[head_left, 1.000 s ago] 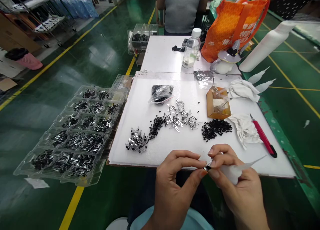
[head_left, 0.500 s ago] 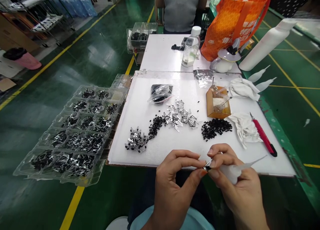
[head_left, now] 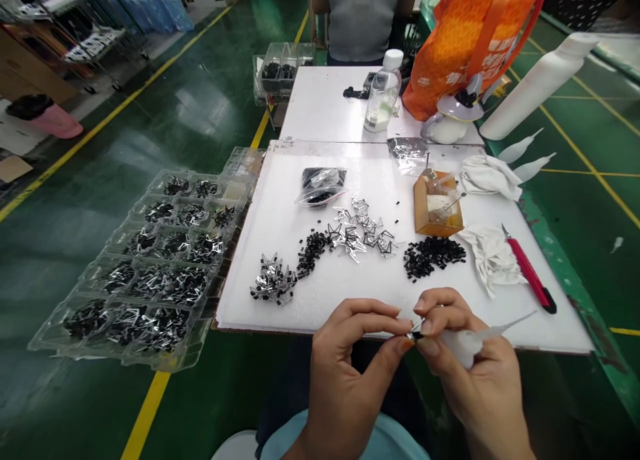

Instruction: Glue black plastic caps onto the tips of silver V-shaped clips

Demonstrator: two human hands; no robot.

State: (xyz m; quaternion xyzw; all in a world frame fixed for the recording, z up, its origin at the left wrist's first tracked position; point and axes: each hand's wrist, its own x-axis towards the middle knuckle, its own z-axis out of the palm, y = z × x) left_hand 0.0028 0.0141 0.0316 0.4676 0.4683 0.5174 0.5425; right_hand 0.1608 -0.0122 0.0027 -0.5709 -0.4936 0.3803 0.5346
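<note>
Black plastic component with a thin metal lead, pinched closed between the left hand and right hand, whose curled fingers also clasp a white plastic needle-tipped squeeze bottle. Beyond lie a white foam board, a heap of loose black pieces and a red craft knife.

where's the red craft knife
In the head view, the red craft knife lies near the right edge of the white board, just right of a crumpled white cloth, with its blade pointing away from the person.
</note>
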